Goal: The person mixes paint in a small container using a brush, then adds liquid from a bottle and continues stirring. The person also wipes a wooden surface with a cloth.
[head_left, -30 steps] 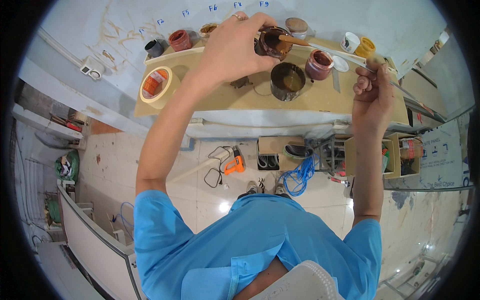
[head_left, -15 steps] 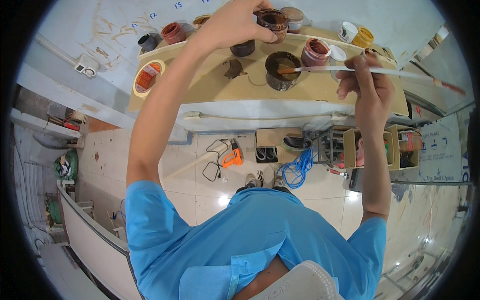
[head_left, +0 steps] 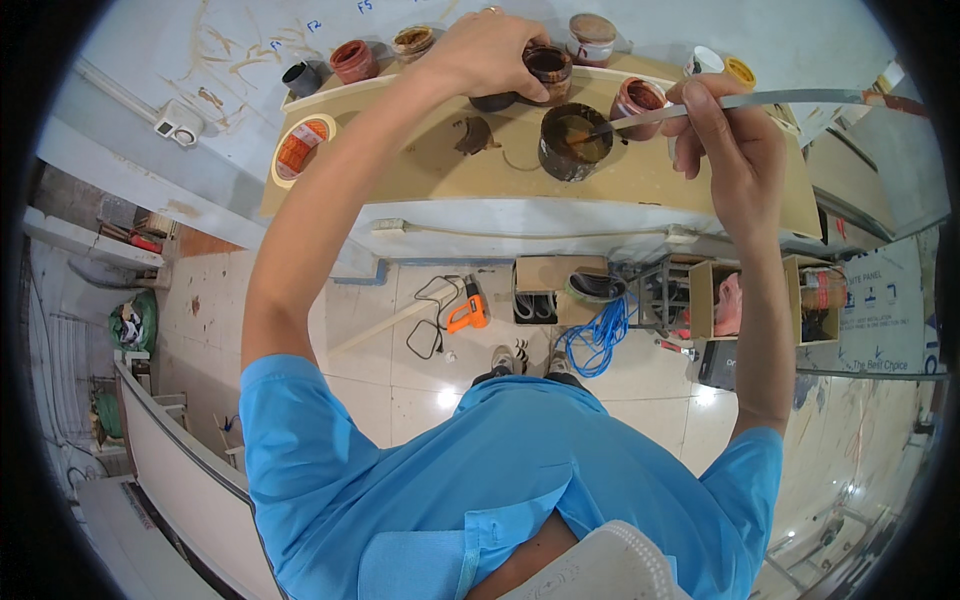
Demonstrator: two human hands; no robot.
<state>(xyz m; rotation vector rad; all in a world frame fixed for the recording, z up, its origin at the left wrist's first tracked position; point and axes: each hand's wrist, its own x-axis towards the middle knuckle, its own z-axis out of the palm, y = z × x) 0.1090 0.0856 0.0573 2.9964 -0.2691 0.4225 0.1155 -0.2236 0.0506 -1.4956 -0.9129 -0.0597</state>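
Observation:
My left hand point(head_left: 492, 55) is closed around a glass jar point(head_left: 549, 66) stained dark brown, its thumb on the near side. Just in front of that jar stands a dark pot point(head_left: 575, 145) with brown liquid inside. A long thin flat stirring strip point(head_left: 800, 97) is pinched in my right hand point(head_left: 730, 140); its brown-coated end dips into the pot, and its other end sticks out to the right. Beside the pot is a jar of dark red paint point(head_left: 640, 98). A small dark container point(head_left: 493, 102) sits partly hidden under my left hand.
Along the back of the tan bench point(head_left: 420, 170) stand a red jar point(head_left: 353, 62), a lidded jar point(head_left: 592, 40), a white tub point(head_left: 703, 61) and a yellow tub point(head_left: 739, 72). A tape roll point(head_left: 303, 150) lies left. Below are an orange heat gun point(head_left: 467, 308) and blue cable point(head_left: 598, 335).
My left hand has brought the brown-stained jar nearer, toward the pot. My right hand has shifted up and slightly left, tilting the strip more steeply into the pot. The view has moved slightly.

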